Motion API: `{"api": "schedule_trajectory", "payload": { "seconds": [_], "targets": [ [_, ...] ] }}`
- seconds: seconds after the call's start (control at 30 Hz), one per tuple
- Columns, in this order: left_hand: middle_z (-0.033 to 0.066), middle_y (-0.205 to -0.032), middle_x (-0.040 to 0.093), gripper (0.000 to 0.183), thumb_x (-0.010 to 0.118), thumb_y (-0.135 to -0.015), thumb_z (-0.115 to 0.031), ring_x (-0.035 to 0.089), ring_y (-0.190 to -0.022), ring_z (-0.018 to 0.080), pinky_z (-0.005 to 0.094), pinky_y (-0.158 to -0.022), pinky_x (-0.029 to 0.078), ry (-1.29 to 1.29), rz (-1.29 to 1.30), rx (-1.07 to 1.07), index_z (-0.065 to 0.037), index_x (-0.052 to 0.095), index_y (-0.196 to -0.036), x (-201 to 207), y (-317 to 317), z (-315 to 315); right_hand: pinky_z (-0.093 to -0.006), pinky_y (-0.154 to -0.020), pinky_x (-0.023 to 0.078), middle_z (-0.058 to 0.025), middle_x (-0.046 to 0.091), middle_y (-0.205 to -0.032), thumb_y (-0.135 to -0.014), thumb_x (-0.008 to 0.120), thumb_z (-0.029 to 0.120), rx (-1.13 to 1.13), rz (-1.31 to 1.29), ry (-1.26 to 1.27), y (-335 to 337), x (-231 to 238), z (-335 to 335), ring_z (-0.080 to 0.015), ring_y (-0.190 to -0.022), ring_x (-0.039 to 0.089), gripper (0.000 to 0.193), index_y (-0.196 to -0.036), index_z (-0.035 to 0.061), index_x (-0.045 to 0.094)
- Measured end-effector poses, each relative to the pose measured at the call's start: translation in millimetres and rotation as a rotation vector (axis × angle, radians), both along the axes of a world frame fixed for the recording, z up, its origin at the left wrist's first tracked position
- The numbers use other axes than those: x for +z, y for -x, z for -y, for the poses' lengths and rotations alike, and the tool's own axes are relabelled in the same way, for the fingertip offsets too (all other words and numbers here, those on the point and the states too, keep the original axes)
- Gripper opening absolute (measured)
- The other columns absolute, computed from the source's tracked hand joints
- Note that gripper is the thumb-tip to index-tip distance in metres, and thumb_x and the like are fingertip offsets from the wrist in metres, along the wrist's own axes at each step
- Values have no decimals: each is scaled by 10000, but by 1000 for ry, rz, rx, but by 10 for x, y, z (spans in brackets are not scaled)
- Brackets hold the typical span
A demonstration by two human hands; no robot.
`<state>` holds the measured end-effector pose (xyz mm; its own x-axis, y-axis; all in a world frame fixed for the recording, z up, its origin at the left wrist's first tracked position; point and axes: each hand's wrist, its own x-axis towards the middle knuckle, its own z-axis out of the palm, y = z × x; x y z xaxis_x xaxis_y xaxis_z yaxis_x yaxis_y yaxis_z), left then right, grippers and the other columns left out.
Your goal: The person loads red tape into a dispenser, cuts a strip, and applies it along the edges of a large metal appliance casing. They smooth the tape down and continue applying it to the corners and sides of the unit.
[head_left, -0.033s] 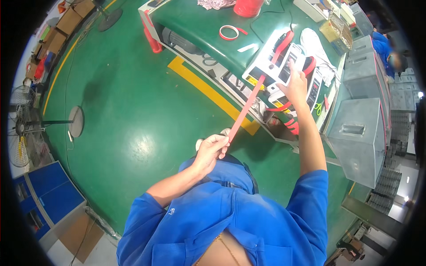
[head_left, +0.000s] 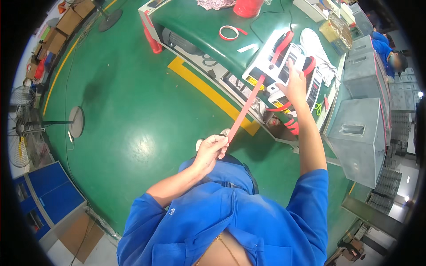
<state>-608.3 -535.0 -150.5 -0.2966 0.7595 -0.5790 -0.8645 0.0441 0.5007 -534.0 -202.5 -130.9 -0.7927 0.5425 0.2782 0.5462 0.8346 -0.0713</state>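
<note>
Beside a green counter (head_left: 195,27), the left hand (head_left: 207,154) pinches a red strip (head_left: 245,111), seemingly keeping it straight; the right hand (head_left: 296,88), fingers part-spread, empty, reaches over a white machine (head_left: 265,57) near its corner.

The strip (head_left: 246,108) is pinkish red, the machine (head_left: 265,55) white and the tabletop (head_left: 199,27) green.

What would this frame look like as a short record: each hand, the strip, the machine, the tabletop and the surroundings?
Left hand: pinching the strip's free end
Right hand: fingers spread at the machine's top panel; contact hard to tell
Red strip: stretched slantwise between left hand and machine
White machine: at the table's near edge
Green tabletop: also bears a red tape roll and green-handled scissors
Surroundings: grey bins rightward, standing fan leftward
</note>
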Motion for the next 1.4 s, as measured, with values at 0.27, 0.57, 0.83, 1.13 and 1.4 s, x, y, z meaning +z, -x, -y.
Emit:
{"api": "schedule_trajectory", "payload": {
  "seconds": [0.27,0.57,0.83,1.13,1.4],
  "targets": [
    [9,-757,581,106,625,-836,-149,500,-588,57,194,-483,369,12,-10,24,-47,595,-844,-124,-5,30,-390,-888,389,-58,533,-1208,-557,798,206,-43,-1,0,2,-67,-20,-291,-1032,488,992,-1364,41,245],
    [18,-740,565,102,602,-845,-136,490,-603,66,197,-494,362,45,-66,-2,-44,567,-816,-91,-5,66,-388,-880,396,-90,539,-1186,-547,804,206,-49,47,20,23,-49,-47,-302,-1027,488,991,-1352,17,259],
    [28,-739,582,107,623,-834,-138,508,-593,63,194,-490,378,37,-99,30,-39,583,-831,-69,93,252,-395,-858,406,-108,537,-1179,-528,823,248,-162,-65,-25,-30,-118,23,-299,-1044,486,1002,-1336,2,284],
    [41,-751,576,101,606,-841,-118,494,-609,70,188,-492,366,43,-168,4,-29,567,-817,59,36,218,-405,-851,403,-110,554,-1152,-557,810,248,-141,-26,-32,-42,-129,15,-300,-1051,485,957,-1327,-3,299],
    [35,-737,577,86,612,-835,-102,491,-601,61,188,-501,371,5,-329,-9,-21,585,-829,198,67,267,-401,-888,372,-124,531,-1135,-578,793,255,-180,1,-56,-19,-145,100,-297,-1091,460,952,-1341,3,281]
  ]
}}
